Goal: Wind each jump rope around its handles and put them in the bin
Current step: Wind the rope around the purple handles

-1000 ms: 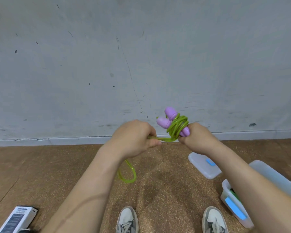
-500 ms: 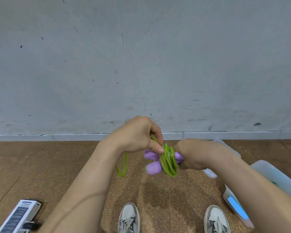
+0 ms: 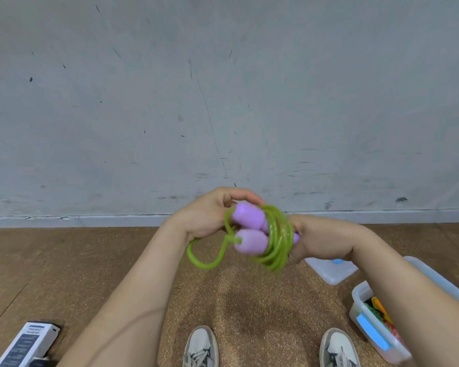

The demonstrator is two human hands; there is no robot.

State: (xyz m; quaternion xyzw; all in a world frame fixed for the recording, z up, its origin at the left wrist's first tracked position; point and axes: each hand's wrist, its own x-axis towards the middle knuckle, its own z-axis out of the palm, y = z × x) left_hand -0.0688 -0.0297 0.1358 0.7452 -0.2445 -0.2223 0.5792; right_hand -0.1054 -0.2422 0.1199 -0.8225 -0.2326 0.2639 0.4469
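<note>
Jump rope [image 3: 279,241], green with purple handles [image 3: 249,229], is held above the floor [image 3: 90,263]: right hand [image 3: 322,242] grips the wound bundle, left hand [image 3: 210,218] curls round its slack end. Box [image 3: 24,345] lettering is too small to read.

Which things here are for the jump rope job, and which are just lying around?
For the job: green jump rope, its purple handles, left hand and right hand holding them, clear bin.
Just lying about: flat lid, printed box, both on the floor.
</note>
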